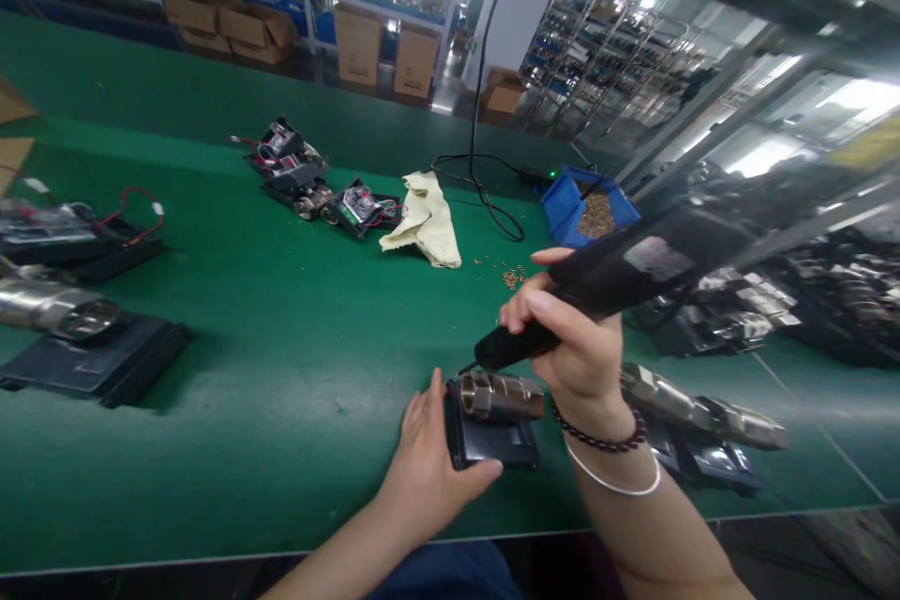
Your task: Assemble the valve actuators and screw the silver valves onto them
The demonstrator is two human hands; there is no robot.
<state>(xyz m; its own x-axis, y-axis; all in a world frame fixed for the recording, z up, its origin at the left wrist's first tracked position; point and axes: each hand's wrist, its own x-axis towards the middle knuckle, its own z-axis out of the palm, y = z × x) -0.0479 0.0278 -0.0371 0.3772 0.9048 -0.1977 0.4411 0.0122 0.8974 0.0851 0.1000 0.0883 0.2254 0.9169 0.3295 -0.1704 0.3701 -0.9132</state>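
Note:
In my right hand [577, 337] is a black electric screwdriver [520, 342], its fingers wrapped round the body. The tool slants down to the left, and its thin bit reaches the upper left corner of a black plastic housing [492, 445]. A metal pipe fitting [502, 396] with a hexagonal end lies across the top of that housing. My left hand [428, 469] steadies the housing, fingers along its left side and thumb at the front edge. Where the bit's tip meets the housing is too small to make out.
Loose screws [513, 277] lie near a blue bin [559, 206] of small screws. A pale cloth [426, 225] and opened units with wires [288, 159] are farther back. More fitting-and-housing units stand left [91, 356] and right [703, 422]. A black cable [482, 84] hangs behind.

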